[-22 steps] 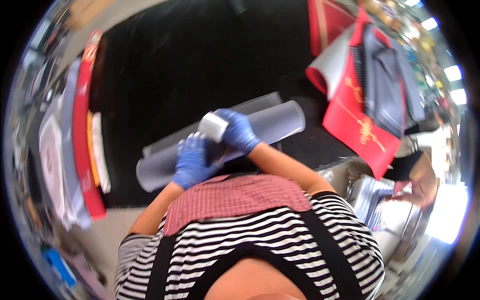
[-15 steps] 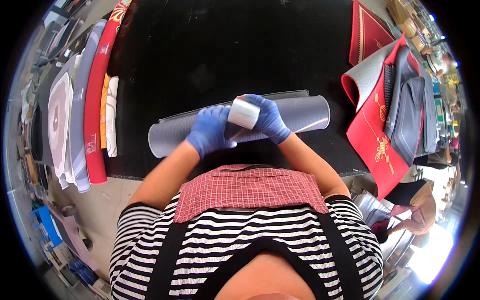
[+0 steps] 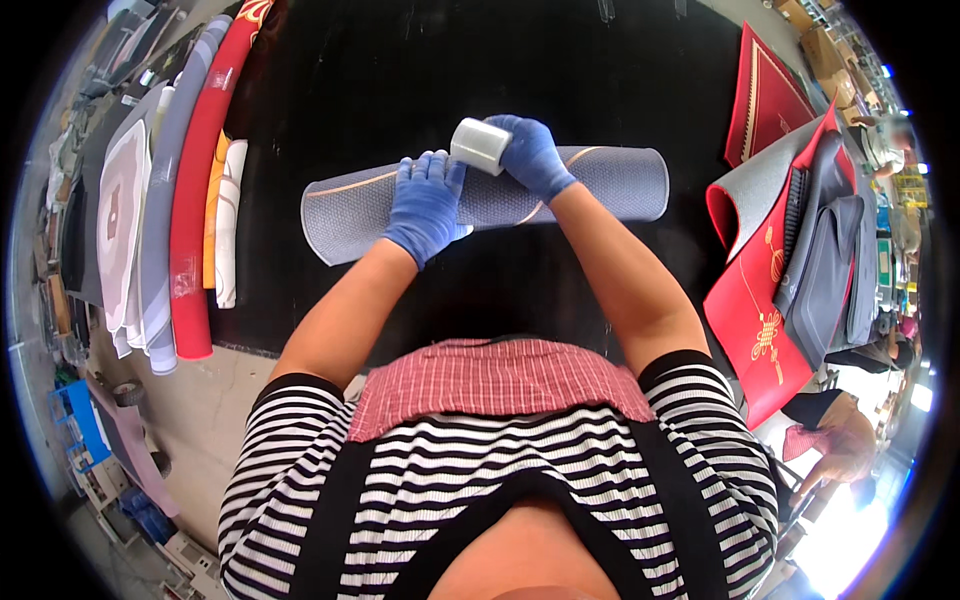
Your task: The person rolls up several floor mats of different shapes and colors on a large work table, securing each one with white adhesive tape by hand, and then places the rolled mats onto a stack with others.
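Note:
A rolled grey mat (image 3: 615, 186) with thin gold lines lies crosswise on the black table in front of me. My left hand (image 3: 426, 208), in a blue glove, rests flat on the roll left of its middle, fingers stretched over the top. The thumb tip shows at the near side. In my blue-gloved right hand (image 3: 537, 157) is a wide roll of clear tape (image 3: 479, 146), held over the mat's far edge. The right fingers are partly hidden behind the tape. Whether a strip of tape runs onto the mat, I cannot tell.
Along the black table's (image 3: 400, 60) left side lie a long red roll (image 3: 200, 190), a grey-blue roll (image 3: 165, 215) and a stack of flat mats (image 3: 118, 215). Red mats (image 3: 765, 310) and folded grey mats (image 3: 825, 265) overhang the right edge. Another person (image 3: 835, 435) is at the lower right.
The mat has turned and moved away from me, showing its gold-lined side; its loose dark far edge is out of sight. Both hands have moved farther forward, the tape with the right one.

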Tool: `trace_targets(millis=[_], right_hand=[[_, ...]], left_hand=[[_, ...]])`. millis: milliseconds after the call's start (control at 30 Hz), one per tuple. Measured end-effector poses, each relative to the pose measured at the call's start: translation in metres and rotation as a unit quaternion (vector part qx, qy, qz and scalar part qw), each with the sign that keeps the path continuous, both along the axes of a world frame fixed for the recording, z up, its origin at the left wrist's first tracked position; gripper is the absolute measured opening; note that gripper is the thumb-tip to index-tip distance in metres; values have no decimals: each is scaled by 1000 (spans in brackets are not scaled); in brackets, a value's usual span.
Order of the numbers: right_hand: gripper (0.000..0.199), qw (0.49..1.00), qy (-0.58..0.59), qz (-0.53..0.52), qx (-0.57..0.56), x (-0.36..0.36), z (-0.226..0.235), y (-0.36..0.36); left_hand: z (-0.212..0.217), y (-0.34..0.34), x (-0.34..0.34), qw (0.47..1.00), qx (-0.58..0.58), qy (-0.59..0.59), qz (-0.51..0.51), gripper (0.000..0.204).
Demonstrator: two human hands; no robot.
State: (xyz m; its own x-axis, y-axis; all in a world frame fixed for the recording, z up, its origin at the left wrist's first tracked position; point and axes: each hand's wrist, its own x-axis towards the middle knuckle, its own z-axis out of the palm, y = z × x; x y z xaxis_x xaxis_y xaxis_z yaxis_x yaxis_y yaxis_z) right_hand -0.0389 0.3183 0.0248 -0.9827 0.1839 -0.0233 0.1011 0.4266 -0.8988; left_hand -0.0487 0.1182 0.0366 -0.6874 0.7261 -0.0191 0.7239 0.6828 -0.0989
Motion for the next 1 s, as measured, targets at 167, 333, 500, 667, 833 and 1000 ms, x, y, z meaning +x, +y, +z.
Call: trace_targets(millis=[167, 333, 500, 667, 833, 1000], right_hand=[[38, 970, 119, 62, -201, 7, -13, -25], [30, 999, 39, -15, 26, -63, 3, 2], [24, 990, -78, -1, -115, -105, 29, 20], [14, 838, 283, 102, 454, -77, -4, -6], [25, 957, 108, 44, -264, 18, -24, -27], [22, 900, -19, 17, -435, 145, -9, -59]], left_hand=[[8, 5, -116, 944, -27, -329, -12, 90], [1, -1, -90, 996, 46, -66, -33, 110], [10, 17, -81, 997, 41, -31, 53, 96], [33, 28, -155, 987, 53, -150, -21, 80], [25, 25, -128, 988, 116, -62, -79, 84], [45, -2, -3, 969, 73, -216, -96, 74]])
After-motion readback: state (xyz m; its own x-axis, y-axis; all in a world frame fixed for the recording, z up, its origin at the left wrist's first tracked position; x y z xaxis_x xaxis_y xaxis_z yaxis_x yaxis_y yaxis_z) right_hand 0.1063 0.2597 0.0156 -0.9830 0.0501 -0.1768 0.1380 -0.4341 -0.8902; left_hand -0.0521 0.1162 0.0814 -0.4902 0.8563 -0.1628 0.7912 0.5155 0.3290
